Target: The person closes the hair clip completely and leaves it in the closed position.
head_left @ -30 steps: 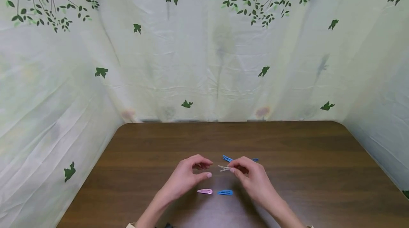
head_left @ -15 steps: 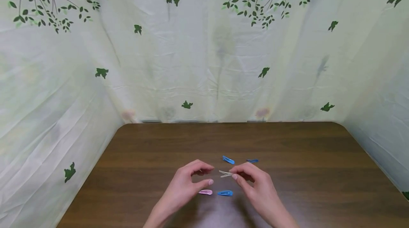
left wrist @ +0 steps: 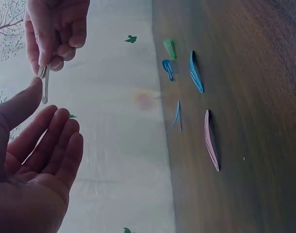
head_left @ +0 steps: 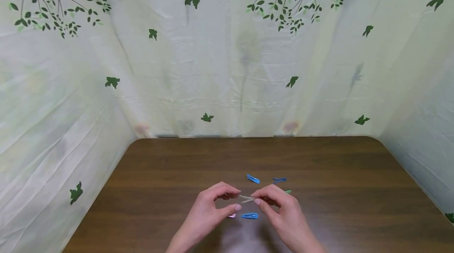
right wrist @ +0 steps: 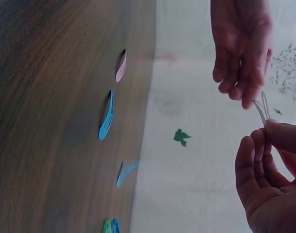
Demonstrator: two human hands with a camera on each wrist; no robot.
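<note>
Above the table, my right hand (head_left: 281, 207) pinches a whitish snap hair clip (head_left: 247, 198) between thumb and index finger. The clip's two arms are spread apart and point towards my left hand (head_left: 211, 207). That hand has its thumb and fingers parted around the clip's free end, the index fingertip close to it; whether they touch, I cannot tell. In the left wrist view the clip (left wrist: 46, 87) hangs from the right fingertips near my left thumb. Below the hands lie a blue hair clip (head_left: 250, 216) and a pink hair clip (left wrist: 212, 141), which my left thumb partly hides in the head view.
Farther back on the brown table (head_left: 170, 166) lie two more blue hair clips, one at left (head_left: 253, 178) and one with spread arms (head_left: 279, 180). A green clip (left wrist: 169, 49) is mostly behind my right hand in the head view. A leaf-patterned curtain (head_left: 213, 48) surrounds the table.
Both hands have come lower and nearer the person. My left hand has moved right, up to the whitish clip's free end, and covers more of the pink clip. The green clip now shows.
</note>
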